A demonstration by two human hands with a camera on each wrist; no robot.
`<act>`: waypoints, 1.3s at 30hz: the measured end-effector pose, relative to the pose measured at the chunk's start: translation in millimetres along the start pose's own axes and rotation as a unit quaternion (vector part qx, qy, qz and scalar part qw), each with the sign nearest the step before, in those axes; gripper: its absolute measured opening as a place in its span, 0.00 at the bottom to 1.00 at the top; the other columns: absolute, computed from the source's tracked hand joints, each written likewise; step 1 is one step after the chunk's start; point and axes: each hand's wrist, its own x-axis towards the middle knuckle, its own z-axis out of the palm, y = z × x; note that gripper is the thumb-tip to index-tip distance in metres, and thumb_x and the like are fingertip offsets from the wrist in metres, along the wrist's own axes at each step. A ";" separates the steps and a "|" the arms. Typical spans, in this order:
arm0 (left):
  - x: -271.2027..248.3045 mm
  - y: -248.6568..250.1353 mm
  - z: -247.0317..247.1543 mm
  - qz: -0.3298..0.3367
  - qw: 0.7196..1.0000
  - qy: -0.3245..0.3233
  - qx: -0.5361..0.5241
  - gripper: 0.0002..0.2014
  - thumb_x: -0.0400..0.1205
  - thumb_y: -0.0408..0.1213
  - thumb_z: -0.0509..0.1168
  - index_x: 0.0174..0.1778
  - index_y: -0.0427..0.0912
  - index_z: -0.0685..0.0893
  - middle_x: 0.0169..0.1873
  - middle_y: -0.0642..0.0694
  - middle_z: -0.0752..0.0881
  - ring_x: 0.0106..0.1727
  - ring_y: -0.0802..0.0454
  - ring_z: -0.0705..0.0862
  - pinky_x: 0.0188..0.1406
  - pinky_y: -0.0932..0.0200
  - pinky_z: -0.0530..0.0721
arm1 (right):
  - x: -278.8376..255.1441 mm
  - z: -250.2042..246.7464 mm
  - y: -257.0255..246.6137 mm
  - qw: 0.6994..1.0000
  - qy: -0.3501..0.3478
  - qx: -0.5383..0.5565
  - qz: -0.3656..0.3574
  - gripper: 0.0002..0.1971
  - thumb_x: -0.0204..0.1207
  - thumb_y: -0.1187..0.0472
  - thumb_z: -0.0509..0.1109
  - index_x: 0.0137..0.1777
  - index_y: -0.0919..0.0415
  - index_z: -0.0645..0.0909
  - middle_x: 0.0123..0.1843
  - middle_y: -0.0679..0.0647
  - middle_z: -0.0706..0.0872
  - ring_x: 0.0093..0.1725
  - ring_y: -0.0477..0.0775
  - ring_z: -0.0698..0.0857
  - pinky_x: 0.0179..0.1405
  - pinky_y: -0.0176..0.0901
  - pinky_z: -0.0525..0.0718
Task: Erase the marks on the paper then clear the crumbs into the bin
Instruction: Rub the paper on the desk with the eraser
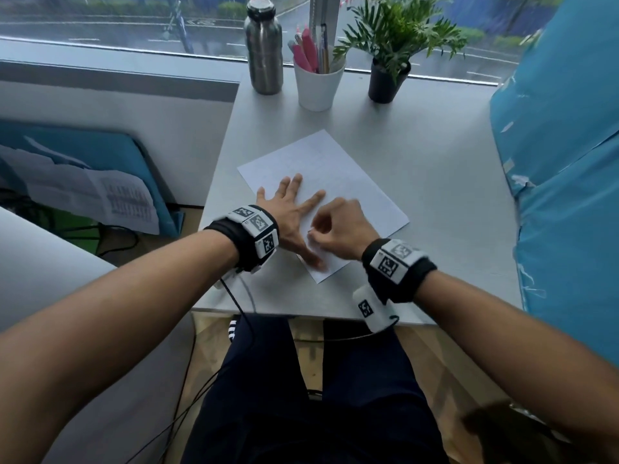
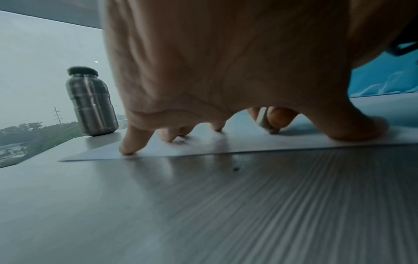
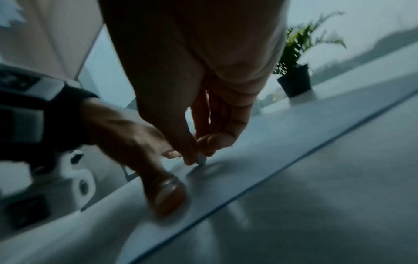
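Observation:
A white sheet of paper (image 1: 338, 182) lies at an angle on the grey table (image 1: 435, 202). My left hand (image 1: 294, 209) lies flat on its near left part with the fingers spread, pressing it down; the fingertips (image 2: 128, 150) touch the paper's edge. My right hand (image 1: 338, 229) is curled just to the right of it and pinches a small eraser (image 3: 201, 159), whose tip meets the paper (image 3: 282, 135) between the left thumb and forefinger. The marks are too faint to make out. No bin is in view.
At the table's far edge stand a steel bottle (image 1: 263, 45), a white cup of pens (image 1: 318, 78) and a potted plant (image 1: 390, 61). A blue plastic-wrapped object (image 1: 562, 162) bounds the right side. Papers and a blue panel (image 1: 100, 182) lie left of the table.

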 end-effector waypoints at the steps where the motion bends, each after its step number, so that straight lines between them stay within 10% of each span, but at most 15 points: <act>1: 0.8 -0.4 1.1 -0.001 1.000 0.001 0.000 0.77 0.45 0.86 0.68 0.83 0.66 0.29 0.83 0.42 0.24 0.85 0.40 0.29 0.79 0.21 0.40 | 2.9 -6.9 4.1 1.000 -0.007 0.015 0.018 0.08 0.67 0.57 0.76 0.37 0.62 0.90 0.36 0.54 0.92 0.38 0.51 0.89 0.44 0.41 0.85; 5: 1.1 0.7 2.4 -0.008 1.000 0.008 -0.002 0.76 0.45 0.86 0.68 0.83 0.68 0.30 0.84 0.43 0.25 0.86 0.40 0.30 0.78 0.20 0.39 | 32.0 -45.2 37.8 0.988 0.081 0.044 0.124 0.08 0.66 0.57 0.77 0.40 0.61 0.91 0.40 0.55 0.93 0.42 0.49 0.89 0.48 0.33 0.82; 11: 1.4 0.8 3.9 -0.009 1.000 0.008 0.001 0.77 0.44 0.86 0.68 0.83 0.67 0.29 0.83 0.44 0.23 0.85 0.41 0.29 0.78 0.20 0.38 | 1.5 -6.6 0.4 1.000 -0.021 0.018 0.015 0.07 0.66 0.57 0.77 0.39 0.61 0.91 0.38 0.53 0.92 0.38 0.48 0.89 0.45 0.40 0.86; 16: -1.2 2.1 3.8 -0.012 1.000 0.010 -0.005 0.76 0.44 0.86 0.68 0.83 0.69 0.31 0.84 0.44 0.25 0.86 0.41 0.30 0.78 0.20 0.38 | 34.6 -51.2 39.3 0.989 0.086 0.011 0.121 0.07 0.66 0.59 0.76 0.40 0.63 0.91 0.41 0.56 0.93 0.42 0.51 0.89 0.47 0.35 0.82; 21: 3.3 -1.3 4.2 -0.008 1.000 0.007 0.004 0.76 0.46 0.85 0.69 0.82 0.68 0.28 0.82 0.45 0.22 0.85 0.41 0.28 0.77 0.20 0.36 | -0.6 -2.3 -8.3 1.000 0.009 -0.009 0.000 0.07 0.67 0.59 0.75 0.38 0.63 0.90 0.38 0.55 0.91 0.39 0.53 0.88 0.47 0.43 0.87; 27: 0.6 0.1 4.8 -0.010 1.000 0.001 -0.010 0.77 0.43 0.87 0.67 0.82 0.70 0.29 0.82 0.46 0.22 0.85 0.42 0.28 0.78 0.21 0.35 | 36.4 -45.9 31.6 0.992 0.078 -0.012 0.098 0.08 0.67 0.58 0.77 0.40 0.62 0.92 0.41 0.55 0.93 0.42 0.51 0.89 0.52 0.40 0.85; 34: 3.1 -1.3 5.6 -0.006 1.000 0.003 -0.004 0.77 0.43 0.87 0.67 0.82 0.69 0.28 0.82 0.46 0.22 0.85 0.42 0.27 0.77 0.20 0.35 | 6.3 -10.6 -4.1 1.000 -0.021 0.004 0.010 0.07 0.66 0.58 0.77 0.37 0.63 0.90 0.36 0.53 0.91 0.36 0.49 0.88 0.44 0.40 0.86; 39: 1.4 0.9 5.8 -0.011 1.000 0.007 -0.014 0.77 0.43 0.86 0.68 0.82 0.70 0.30 0.83 0.46 0.23 0.85 0.42 0.28 0.77 0.20 0.35 | 35.6 -40.4 29.7 0.994 0.072 -0.010 0.086 0.08 0.66 0.58 0.77 0.39 0.63 0.91 0.40 0.56 0.92 0.42 0.53 0.89 0.49 0.36 0.82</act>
